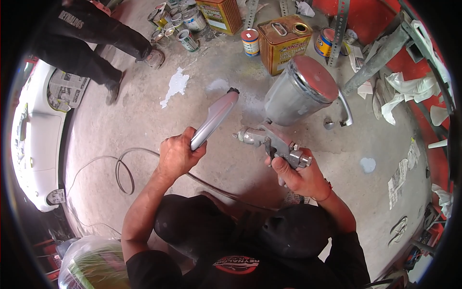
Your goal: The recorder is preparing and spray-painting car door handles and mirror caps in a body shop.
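Note:
My left hand [175, 154] grips the lower end of a silver, elongated handle-like car part [215, 117], which is raised at an angle with a dark tip at its upper end. My right hand [296, 176] is closed around a metal spray gun [269, 142], its nozzle pointing left toward that part. A large grey paint cup [291, 101] with a reddish lid sits on top of the gun. Another silver curved piece [346, 115] lies beyond the cup on the floor. A hose [216, 190] runs across the floor below my hands.
Paint cans [187, 38] and rectangular metal tins [284, 43] stand at the back, near metal stands [365, 72]. A person in dark trousers [86, 48] stands at upper left beside a white car [33, 139]. Sandals [398, 229], newspaper [402, 171] and a plastic-wrapped item [89, 265] lie around the edges.

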Action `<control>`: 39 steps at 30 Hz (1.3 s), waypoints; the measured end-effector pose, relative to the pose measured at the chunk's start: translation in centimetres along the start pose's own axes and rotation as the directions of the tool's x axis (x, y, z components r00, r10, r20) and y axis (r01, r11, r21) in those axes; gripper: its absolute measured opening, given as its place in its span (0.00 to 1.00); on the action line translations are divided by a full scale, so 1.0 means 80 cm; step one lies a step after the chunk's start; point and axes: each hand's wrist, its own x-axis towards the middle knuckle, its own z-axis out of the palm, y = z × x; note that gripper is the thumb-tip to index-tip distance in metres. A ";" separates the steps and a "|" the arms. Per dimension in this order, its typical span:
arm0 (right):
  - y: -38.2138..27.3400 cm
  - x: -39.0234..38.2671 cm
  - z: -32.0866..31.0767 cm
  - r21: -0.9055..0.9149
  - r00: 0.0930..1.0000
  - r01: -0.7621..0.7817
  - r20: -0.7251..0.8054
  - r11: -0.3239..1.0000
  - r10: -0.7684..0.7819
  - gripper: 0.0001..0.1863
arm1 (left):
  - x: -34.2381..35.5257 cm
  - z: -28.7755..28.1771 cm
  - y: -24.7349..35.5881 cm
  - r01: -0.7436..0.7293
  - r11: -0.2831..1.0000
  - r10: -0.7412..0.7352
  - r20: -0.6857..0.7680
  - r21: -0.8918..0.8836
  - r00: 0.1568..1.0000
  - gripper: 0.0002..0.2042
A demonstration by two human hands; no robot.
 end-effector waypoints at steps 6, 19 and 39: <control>0.005 0.001 -0.005 -0.016 0.994 -0.006 -0.107 1.000 0.004 0.28 | 0.003 -0.001 0.003 0.011 1.000 -0.011 0.029 0.002 1.000 0.13; 0.018 0.005 -0.011 -0.077 0.975 -0.003 -0.222 0.997 -0.014 0.19 | 0.002 0.000 0.005 -0.012 1.000 0.012 -0.002 0.011 1.000 0.09; 0.001 -0.001 -0.002 -0.085 0.994 0.110 -0.006 0.990 -0.111 0.25 | 0.000 -0.001 0.004 0.000 1.000 0.000 -0.014 0.010 1.000 0.09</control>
